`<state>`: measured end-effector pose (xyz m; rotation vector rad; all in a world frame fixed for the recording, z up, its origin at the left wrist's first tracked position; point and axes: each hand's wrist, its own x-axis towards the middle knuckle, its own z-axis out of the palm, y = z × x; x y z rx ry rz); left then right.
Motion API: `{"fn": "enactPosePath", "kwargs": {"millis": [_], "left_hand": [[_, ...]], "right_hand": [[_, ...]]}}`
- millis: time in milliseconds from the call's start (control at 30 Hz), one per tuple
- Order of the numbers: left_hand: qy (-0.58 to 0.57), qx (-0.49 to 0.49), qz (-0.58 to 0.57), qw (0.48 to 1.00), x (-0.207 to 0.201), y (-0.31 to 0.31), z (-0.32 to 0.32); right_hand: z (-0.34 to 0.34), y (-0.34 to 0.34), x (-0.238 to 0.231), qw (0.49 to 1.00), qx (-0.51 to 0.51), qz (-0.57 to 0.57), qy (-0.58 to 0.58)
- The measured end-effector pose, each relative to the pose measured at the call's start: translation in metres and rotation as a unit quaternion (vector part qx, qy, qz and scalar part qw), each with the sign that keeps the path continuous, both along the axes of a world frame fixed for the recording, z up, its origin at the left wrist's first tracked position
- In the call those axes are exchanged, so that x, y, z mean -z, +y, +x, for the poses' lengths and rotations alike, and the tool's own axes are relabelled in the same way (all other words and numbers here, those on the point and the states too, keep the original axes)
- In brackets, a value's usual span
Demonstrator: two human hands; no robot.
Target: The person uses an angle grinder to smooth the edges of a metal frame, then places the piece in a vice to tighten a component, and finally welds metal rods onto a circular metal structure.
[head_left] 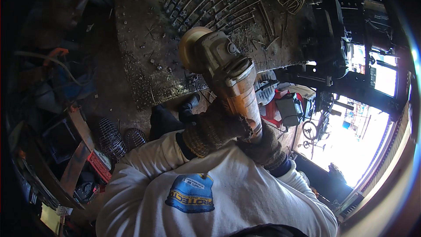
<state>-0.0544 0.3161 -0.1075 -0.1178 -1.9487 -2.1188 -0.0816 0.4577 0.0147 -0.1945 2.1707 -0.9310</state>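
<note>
Left hand and right hand, both in knit gloves, fingers clamped round angle grinder body, held chest-high. Disc faces away, above steel workbench strewn with metal rods. Risk: glove slip, disc near sleeve, kickback.

Single view only, head-mounted fisheye, left unit of the pair. Looks steeply down the person's own torso: white shirt fills the near lower frame, very close to the lens. Both gloved hands and the angle grinder sit mid-frame, close in. Farther off, the metal work surface takes the upper centre. Bright doorway lies right; dark clutter lies left. Straight edges bow hard toward the rim. No second view, so no overlap.
</note>
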Motion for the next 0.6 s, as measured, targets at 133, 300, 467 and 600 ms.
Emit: {"fn": "enactPosePath", "kwargs": {"millis": [133, 300, 467, 600], "left_hand": [[-0.007, 0.004, -0.006, 1.0, -0.004, -0.002, 0.0], [0.002, -0.017, 0.01, 1.0, -0.017, -0.009, -0.004], [-0.005, -0.069, -0.06, 0.996, -0.01, -0.007, 0.0], [-0.014, -0.065, -0.009, 0.998, -0.012, -0.005, 0.0]], "right_hand": [[0.0, 0.001, 0.001, 1.0, -0.001, 0.021, -0.01], [0.002, 0.01, 0.012, 1.0, 0.0, 0.012, -0.01], [0.002, -0.003, -0.004, 0.999, 0.003, 0.032, 0.005], [0.0, -0.007, -0.009, 1.0, 0.0, 0.03, 0.005]]}}
